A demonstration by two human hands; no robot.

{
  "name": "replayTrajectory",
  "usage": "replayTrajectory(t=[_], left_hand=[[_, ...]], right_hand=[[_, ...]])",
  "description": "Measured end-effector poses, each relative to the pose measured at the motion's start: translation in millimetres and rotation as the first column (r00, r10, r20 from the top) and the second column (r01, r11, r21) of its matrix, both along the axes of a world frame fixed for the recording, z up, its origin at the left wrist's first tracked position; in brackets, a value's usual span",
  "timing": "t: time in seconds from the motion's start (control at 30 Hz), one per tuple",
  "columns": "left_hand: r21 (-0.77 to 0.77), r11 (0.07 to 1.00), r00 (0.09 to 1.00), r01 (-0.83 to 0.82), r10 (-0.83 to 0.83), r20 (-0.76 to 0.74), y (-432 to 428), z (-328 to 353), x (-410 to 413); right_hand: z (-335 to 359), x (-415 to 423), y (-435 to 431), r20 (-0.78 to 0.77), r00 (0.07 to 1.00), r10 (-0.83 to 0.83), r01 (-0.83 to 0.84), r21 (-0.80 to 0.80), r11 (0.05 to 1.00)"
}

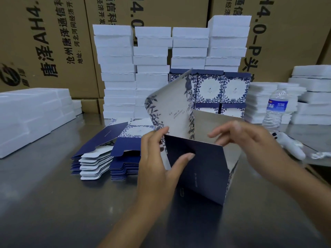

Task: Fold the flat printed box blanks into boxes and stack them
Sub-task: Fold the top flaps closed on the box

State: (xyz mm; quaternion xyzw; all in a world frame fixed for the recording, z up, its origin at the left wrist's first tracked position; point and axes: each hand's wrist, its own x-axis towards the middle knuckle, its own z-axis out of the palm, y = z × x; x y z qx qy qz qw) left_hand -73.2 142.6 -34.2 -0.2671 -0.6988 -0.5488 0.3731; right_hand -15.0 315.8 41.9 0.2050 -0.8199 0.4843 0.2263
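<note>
A half-folded navy box [202,169] with blue leaf print stands upright on the steel table [53,203] in front of me, its printed lid flap raised. My left hand [157,161] grips the box's left wall, thumb on the navy front panel and fingers behind the edge. My right hand [250,140] reaches over the box's right side with fingers extended toward the inner grey flap, touching its top edge. A pile of flat blanks [107,158] lies to the left. Finished printed boxes [220,90] are stacked behind.
Tall columns of white foam inserts [154,68] rise at the back against brown cartons [44,42]. More foam pieces lie at far left [30,115] and right [311,97]. A water bottle [275,108] and a white tool [292,147] sit at the right.
</note>
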Motion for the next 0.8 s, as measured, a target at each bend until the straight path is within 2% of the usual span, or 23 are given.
replayTrajectory(t=[0.2, 0.3, 0.4, 0.47, 0.63, 0.73, 0.8], left_hand=[[0.062, 0.998, 1.0, -0.017, 0.016, 0.013, 0.3, -0.5, -2.6], [-0.013, 1.0, 1.0, -0.016, 0.015, -0.005, -2.6, -2.9, -8.5], [-0.128, 0.99, 0.984, 0.066, -0.044, 0.17, -3.6, -7.7, -13.2], [-0.18, 0.978, 0.969, 0.106, -0.061, 0.238, -4.1, -12.3, -15.6], [-0.243, 0.958, 0.962, 0.154, -0.09, 0.257, -4.0, -17.1, -21.1], [-0.261, 0.948, 0.953, 0.183, -0.106, 0.285, -2.8, -19.2, -23.1], [-0.259, 0.948, 0.948, 0.187, -0.105, 0.299, -2.6, -18.3, -23.7]], right_hand=[[-29.3, 2.8, -18.7, -0.275, 0.945, -0.178, 0.206, 0.08, 0.975], [-34.6, -6.5, -27.8, -0.298, 0.92, -0.255, 0.274, 0.021, 0.962], [-42.8, -16.1, -25.3, -0.251, 0.897, -0.363, 0.383, 0.034, 0.923], [-48.4, -19.8, -22.7, -0.208, 0.902, -0.378, 0.399, 0.066, 0.915], [-49.4, -25.8, -17.9, -0.135, 0.916, -0.378, 0.393, 0.111, 0.913], [-52.7, -26.5, -18.9, -0.215, 0.844, -0.492, 0.531, 0.206, 0.822], [-54.1, -24.6, -20.7, -0.289, 0.782, -0.553, 0.612, 0.186, 0.769]])
